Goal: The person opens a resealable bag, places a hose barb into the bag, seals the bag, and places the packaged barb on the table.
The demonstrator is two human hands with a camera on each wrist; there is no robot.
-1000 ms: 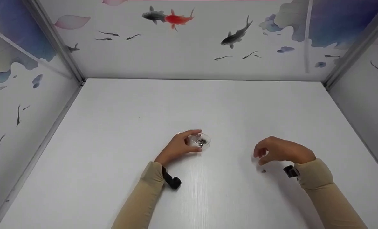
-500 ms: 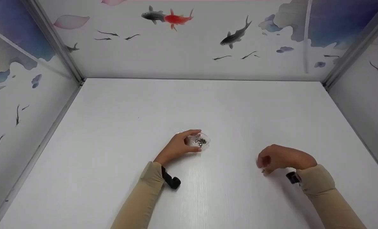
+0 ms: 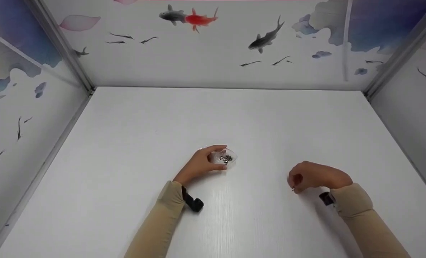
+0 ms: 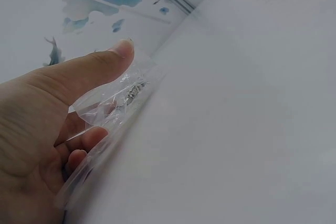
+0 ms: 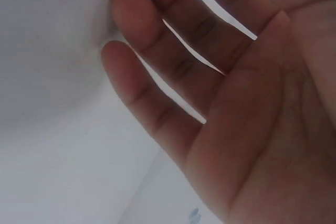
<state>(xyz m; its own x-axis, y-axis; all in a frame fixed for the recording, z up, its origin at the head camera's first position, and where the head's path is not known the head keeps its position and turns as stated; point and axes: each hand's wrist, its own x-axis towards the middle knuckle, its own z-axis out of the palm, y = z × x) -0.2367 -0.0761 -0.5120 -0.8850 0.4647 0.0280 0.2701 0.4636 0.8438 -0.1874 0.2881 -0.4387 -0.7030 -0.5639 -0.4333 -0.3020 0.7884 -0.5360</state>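
A clear plastic bag [image 3: 233, 163] with its mouth spread sits left of the table's middle, and my left hand [image 3: 200, 164] holds it between thumb and fingers. Inside it lie several small shiny metal parts [image 3: 227, 159], too small to tell their kind. The left wrist view shows the thin crinkled bag [image 4: 97, 106] against my fingers. Over to the right, just above the tabletop, my right hand [image 3: 311, 175] pinches a small shiny metal piece [image 3: 293, 189] between thumb and forefinger. In the right wrist view only the palm and curled fingers [image 5: 168, 82] appear; the piece is hidden there.
The white tabletop [image 3: 162, 111] spreads around both hands. Walls printed with fish and leaves enclose it at the back [image 3: 213, 64] and sides. A black wrist-worn device [image 3: 195, 205] juts from the left sleeve, another [image 3: 326, 198] from the right.
My right hand came down to the small metal piece lying on the table, pinched it, and has lifted it slightly. My left hand and the plastic bag have stayed in place.
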